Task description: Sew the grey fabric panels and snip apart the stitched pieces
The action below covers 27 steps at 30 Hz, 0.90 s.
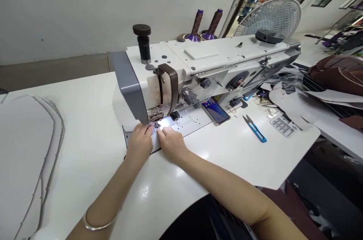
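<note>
Both hands are at the needle area of a white industrial sewing machine [176,56]. My left hand [140,141] is on the left side of the lit presser foot [156,124], its fingers bent and pressed together. Just to the right of the foot is my right hand [171,141], closed in the same way, with its knuckles up. Whatever the fingertips hold, if anything, is hidden or too small to make out. A silver bangle [99,228] circles the left wrist. Under the fingers lies the machine's metal bed plate [188,128].
Stacked pale cut pieces [25,134] cover the table's left side. A phone [216,111] lies by the machine, with blue thread snips [255,129] to its right. Two brown thread cones [197,24] and a white fan [272,16] stand behind. Brown material [337,73] is piled far right.
</note>
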Motion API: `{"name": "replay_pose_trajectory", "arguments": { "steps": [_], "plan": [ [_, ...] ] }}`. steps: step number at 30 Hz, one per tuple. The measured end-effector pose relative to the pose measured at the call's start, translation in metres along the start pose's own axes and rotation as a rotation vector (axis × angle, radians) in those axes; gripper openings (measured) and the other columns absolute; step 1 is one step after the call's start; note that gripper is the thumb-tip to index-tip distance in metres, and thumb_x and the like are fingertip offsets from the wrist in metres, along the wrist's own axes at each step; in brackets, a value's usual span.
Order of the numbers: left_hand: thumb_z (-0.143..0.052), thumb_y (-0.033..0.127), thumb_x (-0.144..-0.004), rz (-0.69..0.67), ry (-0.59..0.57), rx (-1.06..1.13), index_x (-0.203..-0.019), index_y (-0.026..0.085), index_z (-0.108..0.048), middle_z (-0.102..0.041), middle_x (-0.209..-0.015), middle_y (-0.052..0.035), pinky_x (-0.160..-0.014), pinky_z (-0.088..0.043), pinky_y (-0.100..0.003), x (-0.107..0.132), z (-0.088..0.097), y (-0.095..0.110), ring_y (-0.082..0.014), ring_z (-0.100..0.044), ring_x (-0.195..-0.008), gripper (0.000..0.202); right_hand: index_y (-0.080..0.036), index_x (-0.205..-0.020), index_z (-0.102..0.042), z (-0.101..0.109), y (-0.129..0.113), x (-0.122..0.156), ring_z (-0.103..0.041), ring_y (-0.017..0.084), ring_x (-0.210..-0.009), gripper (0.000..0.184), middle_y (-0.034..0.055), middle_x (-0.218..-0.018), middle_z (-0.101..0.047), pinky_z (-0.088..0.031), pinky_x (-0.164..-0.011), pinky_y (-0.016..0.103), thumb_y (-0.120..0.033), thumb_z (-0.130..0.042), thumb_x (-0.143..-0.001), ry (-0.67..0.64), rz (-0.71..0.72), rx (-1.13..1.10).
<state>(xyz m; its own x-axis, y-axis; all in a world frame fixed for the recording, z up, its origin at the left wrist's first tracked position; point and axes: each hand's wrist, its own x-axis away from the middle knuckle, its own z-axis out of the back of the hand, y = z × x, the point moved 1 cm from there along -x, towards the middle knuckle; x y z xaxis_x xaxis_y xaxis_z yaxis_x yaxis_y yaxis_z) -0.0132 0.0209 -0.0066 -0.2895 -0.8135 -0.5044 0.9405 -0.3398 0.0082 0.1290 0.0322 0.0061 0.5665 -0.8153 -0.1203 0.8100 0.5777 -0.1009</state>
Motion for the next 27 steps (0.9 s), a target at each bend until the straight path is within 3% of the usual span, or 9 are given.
{"name": "replay_pose_trajectory", "arguments": {
  "steps": [6, 16, 27],
  "plan": [
    [-0.04, 0.004, -0.079, 0.087, -0.029, 0.055, -0.103, 0.009, -0.064, -0.065, -0.103, -0.0148, -0.094, -0.042, -0.043, 0.0, -0.001, 0.004, -0.0273, -0.055, -0.103, 0.034, -0.018, -0.094, -0.055, -0.006, 0.001, 0.002, -0.046, 0.017, -0.071, 0.011, 0.0028, -0.078, -0.053, -0.023, -0.051, 0.028, -0.014, -0.046, -0.09, 0.029, -0.006, 0.052],
    [-0.044, 0.007, -0.08, 0.163, -0.043, 0.102, -0.106, 0.006, -0.062, -0.062, -0.108, -0.0163, -0.097, -0.039, -0.042, 0.002, 0.002, 0.009, -0.0263, -0.052, -0.105, 0.031, -0.013, -0.099, -0.06, -0.013, 0.0, 0.008, -0.042, 0.017, -0.063, 0.029, 0.0041, -0.069, -0.051, -0.022, -0.052, 0.028, -0.016, -0.031, -0.095, 0.298, 0.151, 0.016],
    [-0.044, 0.012, -0.082, 0.226, -0.114, 0.15, -0.109, 0.005, -0.062, -0.06, -0.116, -0.0155, -0.099, -0.034, -0.042, 0.0, 0.0, 0.011, -0.0273, -0.05, -0.108, 0.033, -0.011, -0.102, -0.059, -0.016, 0.0, 0.007, -0.044, 0.016, -0.064, 0.028, 0.0034, -0.07, -0.05, -0.027, -0.054, 0.026, -0.017, -0.032, -0.096, 0.337, 0.202, 0.0]
  ]
}}
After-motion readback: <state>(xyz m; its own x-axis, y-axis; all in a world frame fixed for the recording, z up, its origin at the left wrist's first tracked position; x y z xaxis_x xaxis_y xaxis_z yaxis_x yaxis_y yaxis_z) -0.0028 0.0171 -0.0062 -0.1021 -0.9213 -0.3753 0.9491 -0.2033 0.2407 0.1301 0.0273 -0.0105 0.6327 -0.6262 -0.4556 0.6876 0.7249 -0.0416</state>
